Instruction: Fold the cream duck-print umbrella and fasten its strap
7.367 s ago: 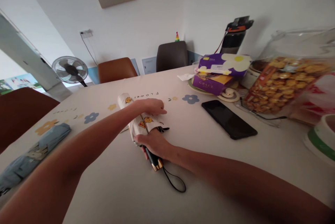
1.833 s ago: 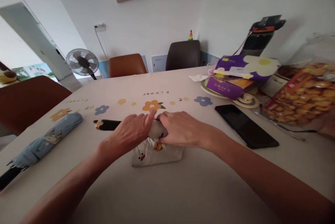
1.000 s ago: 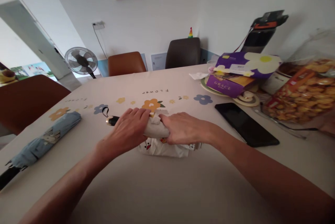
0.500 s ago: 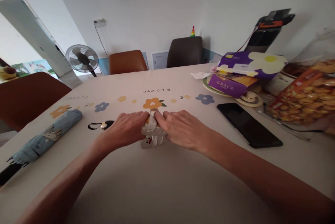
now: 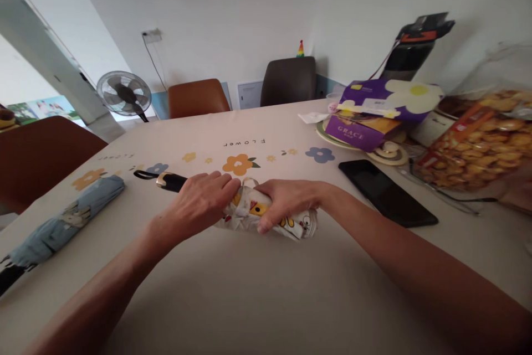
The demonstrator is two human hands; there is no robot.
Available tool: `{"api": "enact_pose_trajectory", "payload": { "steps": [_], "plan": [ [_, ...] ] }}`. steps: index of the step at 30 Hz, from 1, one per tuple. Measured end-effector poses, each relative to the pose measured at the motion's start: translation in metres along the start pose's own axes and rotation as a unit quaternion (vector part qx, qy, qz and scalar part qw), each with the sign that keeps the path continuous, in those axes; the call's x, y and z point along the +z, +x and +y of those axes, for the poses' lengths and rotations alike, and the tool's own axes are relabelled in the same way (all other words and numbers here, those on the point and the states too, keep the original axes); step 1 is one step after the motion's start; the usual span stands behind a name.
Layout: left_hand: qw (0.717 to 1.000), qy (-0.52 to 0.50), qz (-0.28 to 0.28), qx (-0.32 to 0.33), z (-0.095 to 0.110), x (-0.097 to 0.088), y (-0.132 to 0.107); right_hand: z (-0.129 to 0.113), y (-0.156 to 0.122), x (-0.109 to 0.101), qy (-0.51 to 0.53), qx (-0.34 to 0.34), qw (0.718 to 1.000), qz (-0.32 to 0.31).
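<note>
A folded white umbrella (image 5: 249, 208) with yellow and black cartoon prints lies across the middle of the table. Its black handle, with a gold-toned end and a wrist loop, points to the far left. My left hand (image 5: 210, 194) is wrapped over the umbrella near the handle, fingers closed. Around the canopy on the other side is my right hand (image 5: 286, 200), its thumb on the near face and its other fingers hidden behind. A pale strap loop stands up between both hands.
A folded blue umbrella (image 5: 70, 219) lies at left. On the right are a black phone (image 5: 386, 191), glasses (image 5: 449, 194), a purple box (image 5: 353, 128) on a plate, a dark bottle (image 5: 409, 50) and a bag of snacks (image 5: 482, 150). Chairs (image 5: 197, 99) stand around the table.
My right hand has shifted from a pinch beside the left hand to a grip round the canopy. More of the umbrella's handle and right end now shows. The view has turned slightly.
</note>
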State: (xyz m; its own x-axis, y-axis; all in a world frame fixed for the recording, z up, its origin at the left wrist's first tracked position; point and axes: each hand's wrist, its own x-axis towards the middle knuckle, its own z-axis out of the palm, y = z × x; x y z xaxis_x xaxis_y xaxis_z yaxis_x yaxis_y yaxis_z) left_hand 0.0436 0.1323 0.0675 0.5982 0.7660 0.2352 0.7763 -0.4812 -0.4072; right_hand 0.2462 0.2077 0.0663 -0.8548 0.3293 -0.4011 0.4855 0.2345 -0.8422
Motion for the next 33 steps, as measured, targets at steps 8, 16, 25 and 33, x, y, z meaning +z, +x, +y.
{"api": "enact_pose_trajectory", "payload": {
  "steps": [8,16,25,33],
  "plan": [
    [0.986,0.052,0.151,0.056,-0.01,0.015,0.0,0.018,0.007,0.014,0.32,-0.05,0.94,-0.11],
    [0.983,0.045,0.17,0.05,-0.014,0.032,0.002,0.011,0.012,0.013,0.166,-0.069,0.984,0.001],
    [0.992,-0.127,0.008,-0.012,-0.004,0.024,0.0,0.002,0.008,0.015,-0.395,0.03,0.901,0.175],
    [0.984,-0.166,-0.041,-0.048,-0.006,0.02,0.002,-0.014,0.001,0.034,-0.567,-0.034,0.792,0.225]
  ]
}}
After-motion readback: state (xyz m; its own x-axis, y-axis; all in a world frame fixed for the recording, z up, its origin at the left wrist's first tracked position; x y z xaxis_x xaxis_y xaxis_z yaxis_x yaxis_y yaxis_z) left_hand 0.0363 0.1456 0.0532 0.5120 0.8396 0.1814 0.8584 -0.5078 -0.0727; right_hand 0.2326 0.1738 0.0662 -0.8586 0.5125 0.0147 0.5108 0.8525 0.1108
